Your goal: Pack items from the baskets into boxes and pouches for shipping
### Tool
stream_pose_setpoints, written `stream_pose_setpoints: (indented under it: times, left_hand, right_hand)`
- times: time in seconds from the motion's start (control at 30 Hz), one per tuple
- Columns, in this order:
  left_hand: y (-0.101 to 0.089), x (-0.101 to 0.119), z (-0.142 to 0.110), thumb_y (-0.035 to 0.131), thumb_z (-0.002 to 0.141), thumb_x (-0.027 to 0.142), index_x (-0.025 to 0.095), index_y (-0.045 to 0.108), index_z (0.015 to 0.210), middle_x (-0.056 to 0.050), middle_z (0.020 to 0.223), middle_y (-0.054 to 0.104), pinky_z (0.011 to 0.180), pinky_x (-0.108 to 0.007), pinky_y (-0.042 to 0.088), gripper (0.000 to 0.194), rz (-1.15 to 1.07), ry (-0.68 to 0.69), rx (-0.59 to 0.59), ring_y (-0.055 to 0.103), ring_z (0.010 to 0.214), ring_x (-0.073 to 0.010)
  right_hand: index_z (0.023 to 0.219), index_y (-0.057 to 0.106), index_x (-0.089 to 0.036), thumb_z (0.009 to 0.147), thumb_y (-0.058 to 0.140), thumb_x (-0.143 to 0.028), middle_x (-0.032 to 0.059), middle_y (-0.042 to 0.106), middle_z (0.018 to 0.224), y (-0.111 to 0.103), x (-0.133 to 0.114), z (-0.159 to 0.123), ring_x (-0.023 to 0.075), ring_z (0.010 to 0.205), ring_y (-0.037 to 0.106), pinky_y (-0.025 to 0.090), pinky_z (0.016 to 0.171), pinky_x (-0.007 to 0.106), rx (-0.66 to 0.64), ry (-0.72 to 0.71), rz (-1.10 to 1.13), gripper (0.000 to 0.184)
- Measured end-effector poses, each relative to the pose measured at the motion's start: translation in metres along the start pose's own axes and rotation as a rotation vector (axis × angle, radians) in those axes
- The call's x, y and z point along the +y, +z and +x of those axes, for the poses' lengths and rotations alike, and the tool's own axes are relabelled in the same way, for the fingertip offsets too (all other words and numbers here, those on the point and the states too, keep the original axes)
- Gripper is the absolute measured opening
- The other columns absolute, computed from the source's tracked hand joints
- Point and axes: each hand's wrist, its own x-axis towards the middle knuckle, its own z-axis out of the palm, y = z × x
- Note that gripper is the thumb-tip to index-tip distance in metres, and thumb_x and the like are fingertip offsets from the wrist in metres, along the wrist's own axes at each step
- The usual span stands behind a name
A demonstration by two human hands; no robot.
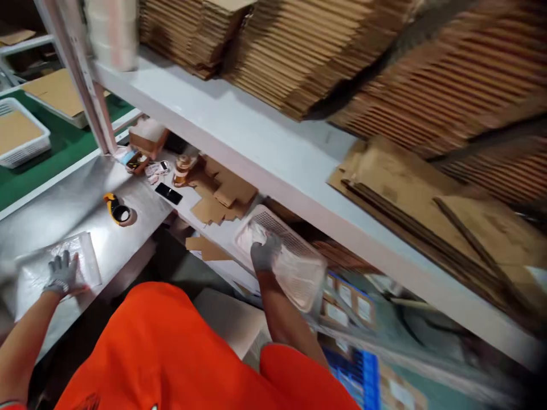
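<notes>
My left hand (62,276), in a grey glove, lies with spread fingers on a clear plastic package (88,256). The package rests flat on the metal table (141,199). Off to the right, my gloved right hand (265,253) reaches into a white plastic basket (314,263). Its fingers are curled on thin white plastic bags (294,273) that lie inside; the fingertips are partly hidden. A tape dispenser (117,209) with a black and yellow body stands on the metal table beyond my left hand.
A black phone (168,193), a jar (182,171) and flat cardboard pieces (224,191) lie under a white shelf (239,125). Stacked folded cartons (299,51) fill that shelf above my right arm. Another white basket (25,151) is on a green surface (64,148) at left.
</notes>
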Motion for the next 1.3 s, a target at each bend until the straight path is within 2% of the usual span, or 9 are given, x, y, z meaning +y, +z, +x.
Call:
stream_pose_setpoints:
  times: [0.07,0.13,0.23,0.33,0.43,0.57,0.8,1.07,1.3]
  left_hand:
    - [-0.010,0.001,-0.009,0.091,0.057,0.086,0.003,0.029,0.184,-0.043,0.189,0.007,0.135,-0.075,0.010,0.164,-0.123,0.046,-0.048,0.013,0.173,-0.0692]
    - [-0.015,0.000,-0.013,0.092,0.059,0.089,0.000,0.027,0.184,-0.046,0.187,0.006,0.135,-0.078,0.005,0.166,-0.210,0.094,-0.078,0.009,0.173,-0.0703]
    - [-0.010,-0.005,-0.007,0.094,0.058,0.090,0.007,0.024,0.187,-0.041,0.190,0.004,0.138,-0.077,-0.001,0.168,-0.282,0.088,-0.085,0.005,0.175,-0.0666]
    - [0.004,-0.005,0.000,0.097,0.057,0.087,0.013,0.023,0.188,-0.036,0.191,-0.002,0.137,-0.080,-0.003,0.167,-0.312,0.105,-0.060,0.001,0.176,-0.0657]
    - [0.018,0.002,0.003,0.101,0.056,0.079,0.014,0.025,0.188,-0.035,0.192,-0.002,0.138,-0.081,-0.005,0.165,-0.335,0.115,-0.020,0.000,0.177,-0.0644]
    - [0.032,0.010,0.009,0.107,0.051,0.063,0.017,0.025,0.188,-0.035,0.192,0.002,0.135,-0.087,-0.006,0.166,-0.442,0.149,0.041,0.003,0.175,-0.0679]
    - [0.041,0.007,0.002,0.093,0.071,0.043,-0.004,0.026,0.182,-0.041,0.190,0.005,0.141,-0.076,-0.005,0.139,-0.523,0.219,0.113,0.003,0.178,-0.0617]
    - [0.059,0.026,-0.060,0.085,0.082,0.040,0.015,0.054,0.174,-0.027,0.191,0.026,0.141,-0.080,0.006,0.100,-0.539,0.320,0.143,0.020,0.178,-0.0545]
    - [0.066,0.062,-0.104,0.084,0.081,0.035,0.017,0.053,0.175,-0.025,0.192,0.025,0.144,-0.073,0.014,0.101,-0.506,0.253,0.043,0.023,0.179,-0.0479]
  right_hand:
    - [0.140,0.069,-0.007,0.088,0.054,-0.022,0.0274,0.068,0.150,0.032,-0.041,-0.021,0.0368,0.149,0.057,0.047,0.130,0.060,0.004,-0.283,0.114,0.056]
    - [0.141,0.069,-0.009,0.095,0.052,-0.025,0.0258,0.070,0.147,0.069,-0.092,-0.058,0.0353,0.146,0.060,0.050,0.129,0.060,-0.107,-0.498,0.220,0.052]
    - [0.142,0.072,-0.011,0.102,0.048,-0.023,0.0229,0.076,0.142,0.121,-0.183,-0.140,0.0326,0.137,0.068,0.056,0.125,0.057,-0.429,-0.777,0.340,0.049]
    - [0.143,0.077,-0.017,0.101,0.053,-0.019,0.0175,0.078,0.148,0.158,-0.275,-0.235,0.0282,0.138,0.071,0.060,0.122,0.045,-0.664,-1.003,0.355,0.048]
    - [0.158,0.066,-0.001,0.099,0.057,-0.013,0.0291,0.066,0.165,0.187,-0.353,-0.311,0.0387,0.156,0.059,0.051,0.131,0.055,-0.942,-1.146,0.090,0.061]
    - [0.173,0.050,0.001,0.106,0.059,-0.019,0.0267,0.048,0.181,0.215,-0.411,-0.365,0.0413,0.169,0.043,0.033,0.143,0.057,-1.025,-1.274,0.033,0.070]
    - [0.177,0.045,-0.002,0.110,0.054,-0.024,0.0252,0.029,0.191,0.229,-0.433,-0.375,0.0421,0.178,0.029,0.022,0.146,0.062,-1.125,-1.418,-0.030,0.071]
    - [0.174,0.052,-0.002,0.109,0.046,-0.022,0.0223,0.036,0.189,0.238,-0.491,-0.343,0.0480,0.178,0.021,0.016,0.143,0.072,-1.118,-1.554,-0.075,0.068]
    - [0.171,0.055,-0.005,0.109,0.047,-0.024,0.0240,0.042,0.185,0.241,-0.537,-0.343,0.0449,0.174,0.032,0.022,0.141,0.070,-1.067,-1.549,-0.146,0.065]
